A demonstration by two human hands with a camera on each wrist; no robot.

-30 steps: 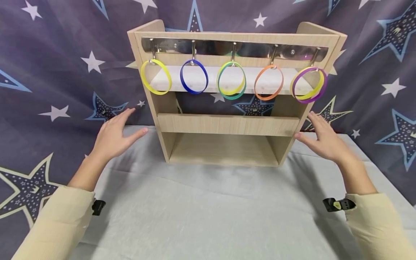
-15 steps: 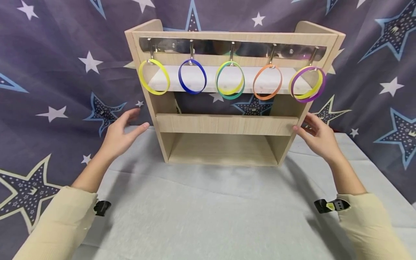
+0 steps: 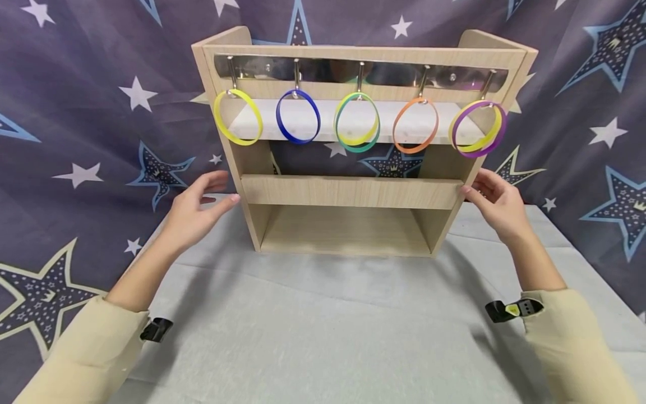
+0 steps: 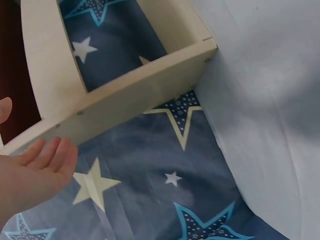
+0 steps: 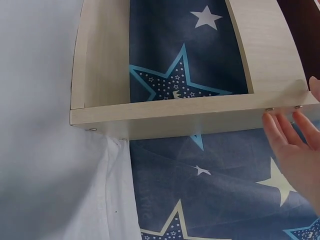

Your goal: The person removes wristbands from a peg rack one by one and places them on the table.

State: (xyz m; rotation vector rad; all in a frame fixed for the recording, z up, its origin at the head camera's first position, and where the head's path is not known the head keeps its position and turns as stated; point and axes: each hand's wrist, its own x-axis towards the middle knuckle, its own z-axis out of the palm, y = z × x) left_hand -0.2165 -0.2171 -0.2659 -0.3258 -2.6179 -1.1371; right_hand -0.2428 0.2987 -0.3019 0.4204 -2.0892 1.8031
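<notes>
A light wooden shelf unit (image 3: 353, 192) stands upright on the cloth-covered table. Along its top front, a shiny metal hook rail (image 3: 323, 70) bears several hanging rings: yellow (image 3: 216, 115), blue (image 3: 278, 120), green with yellow (image 3: 375, 140), orange (image 3: 396, 129) and purple with yellow (image 3: 502, 132). My left hand (image 3: 194, 216) is beside the left panel, its fingers loosely bent; in the left wrist view the fingertips are close to the panel's outer face, and contact is unclear. With relaxed fingers, my right hand (image 3: 502, 210) touches the right panel, fingertips on its outer face, thumb by the front edge.
Pale grey cloth (image 3: 323, 325) covers the table in front of the unit. A dark curtain (image 3: 101, 129) printed with stars hangs close behind and on both sides. Inside the unit is a white shelf (image 3: 328, 120). Each wrist wears a black strap (image 3: 157, 329).
Both hands have drawn inward toward the unit's side panels, and their fingers have bent a little more. My right fingers have come behind the panel's front edge. The rings hang as before.
</notes>
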